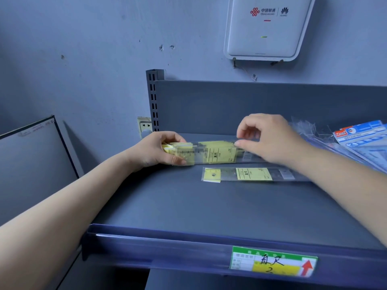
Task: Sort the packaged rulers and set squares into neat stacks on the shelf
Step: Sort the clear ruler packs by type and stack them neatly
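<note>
L hand (162,150) grips ruler stack (211,152) end, R hand (270,141) pinches top edge

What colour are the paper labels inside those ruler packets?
Pale yellow with black print, clearest on the single ruler packet in the head view.

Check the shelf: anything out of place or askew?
One packaged ruler lies alone on the shelf, in front of the ruler stack that the left hand grips and the right hand touches. At right, the set-square packs lie fanned out and skewed.
</note>
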`<state>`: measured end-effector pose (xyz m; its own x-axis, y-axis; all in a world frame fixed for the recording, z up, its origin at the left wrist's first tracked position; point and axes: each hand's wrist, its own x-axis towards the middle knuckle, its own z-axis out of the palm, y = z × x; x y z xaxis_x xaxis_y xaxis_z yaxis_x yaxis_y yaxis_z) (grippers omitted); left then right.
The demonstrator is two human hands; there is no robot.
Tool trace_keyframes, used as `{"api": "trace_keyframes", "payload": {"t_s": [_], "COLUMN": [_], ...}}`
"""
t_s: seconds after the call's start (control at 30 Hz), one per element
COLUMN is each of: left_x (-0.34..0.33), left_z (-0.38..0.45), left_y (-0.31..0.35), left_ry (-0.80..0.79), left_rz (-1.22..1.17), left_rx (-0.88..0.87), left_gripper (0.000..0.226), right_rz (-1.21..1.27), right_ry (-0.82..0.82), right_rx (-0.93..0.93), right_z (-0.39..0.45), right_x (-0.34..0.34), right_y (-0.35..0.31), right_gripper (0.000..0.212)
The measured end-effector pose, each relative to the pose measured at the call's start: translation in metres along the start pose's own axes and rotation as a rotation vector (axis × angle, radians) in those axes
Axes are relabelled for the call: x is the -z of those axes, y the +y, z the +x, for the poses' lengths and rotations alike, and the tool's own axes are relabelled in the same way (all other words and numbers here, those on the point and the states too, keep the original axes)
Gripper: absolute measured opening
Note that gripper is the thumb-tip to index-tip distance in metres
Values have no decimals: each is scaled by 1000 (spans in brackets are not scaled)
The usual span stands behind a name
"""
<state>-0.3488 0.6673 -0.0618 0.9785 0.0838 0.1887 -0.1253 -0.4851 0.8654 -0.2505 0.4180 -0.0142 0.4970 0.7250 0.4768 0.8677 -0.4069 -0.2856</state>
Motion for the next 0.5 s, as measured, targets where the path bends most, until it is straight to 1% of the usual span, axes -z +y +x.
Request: {"api": "trace_keyframes", "payload": {"t_s": [0.03, 0.13, 0.2, 0.23, 0.3, 0.33, 0.4, 0.43, 0.5], "left_x": [1, 1, 1, 1, 1, 1, 2, 2, 2], "left_z": [0, 2, 2, 2, 1, 1, 0, 0, 0], "left_y": [-1, -1, -2, -2, -1, -1, -2, -2, -1], "left_ry": [6, 26, 29, 26, 14, 10, 10, 8, -1], "left_rz": [3, -3, -5, -4, -11, -18, -24, -30, -41], "left_rx": [2, 15, 17, 19, 21, 24, 28, 30, 28], "left_gripper": [41, 49, 50, 51, 51, 51, 50, 50, 50], "right_rz": [-15, -208, -322, -350, -339, -314, -265, -243, -218], "right_ry": [-61, -345, -493, -532, -557, -566, -565, -535, -420], "right_rx": [-33, -120, -135, -130, -126, -129, -124, -114, -84], "right_z": [-3, -13, -19, -21, -22, -22, -20, -20, -16], "right_x": [11, 30, 29, 27, 23, 23, 23, 23, 21], "right_y": [0, 7, 10, 11, 12, 12, 9, 7, 4], "right_gripper": [16, 12, 19, 23, 29, 28, 15, 8, 20]}}
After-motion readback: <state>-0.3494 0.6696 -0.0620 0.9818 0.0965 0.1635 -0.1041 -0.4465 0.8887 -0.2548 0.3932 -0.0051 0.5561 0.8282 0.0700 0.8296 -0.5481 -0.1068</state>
